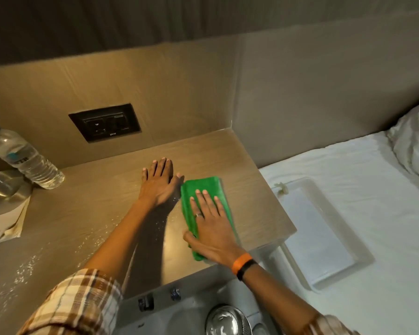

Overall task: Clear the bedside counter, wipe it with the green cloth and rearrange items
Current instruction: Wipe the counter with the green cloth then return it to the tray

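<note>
The folded green cloth (203,189) lies on the wooden bedside counter (107,201), near its right end. My right hand (211,226) presses flat on the cloth, fingers spread, thumb at the cloth's left edge. My left hand (160,182) rests flat on the bare counter just left of the cloth, fingers pointing at the back wall, holding nothing. Small droplets or crumbs speckle the counter towards its front left.
A clear water bottle (22,158) stands at the counter's far left beside a metal lamp base (3,189) on paper. A black socket panel (104,123) sits in the back wall. A white tray (322,233) lies on the bed at right. A steel bowl (228,321) sits below.
</note>
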